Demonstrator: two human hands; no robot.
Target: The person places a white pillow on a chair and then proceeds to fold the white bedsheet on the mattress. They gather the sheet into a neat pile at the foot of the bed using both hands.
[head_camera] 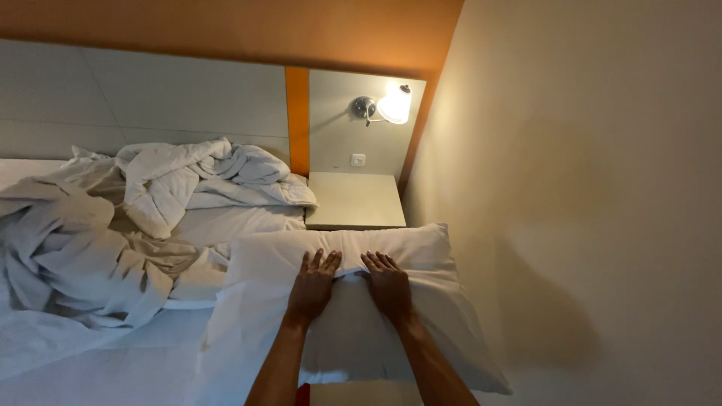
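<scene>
Two hands, the left hand (pixel 312 287) and the right hand (pixel 387 286), lie flat with fingers spread, holding nothing, on the white pillow (pixel 256 301) at the bed (pixel 113 361) edge beside the nightstand (pixel 355 199). The step seems pressing the pillow smooth; next probably needs a grip on its edges.

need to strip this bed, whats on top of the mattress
A crumpled white duvet and rumpled sheets lie on it. The mattress surface beneath them is covered, so unseen.

No packages, labels, signs, screens.
</scene>
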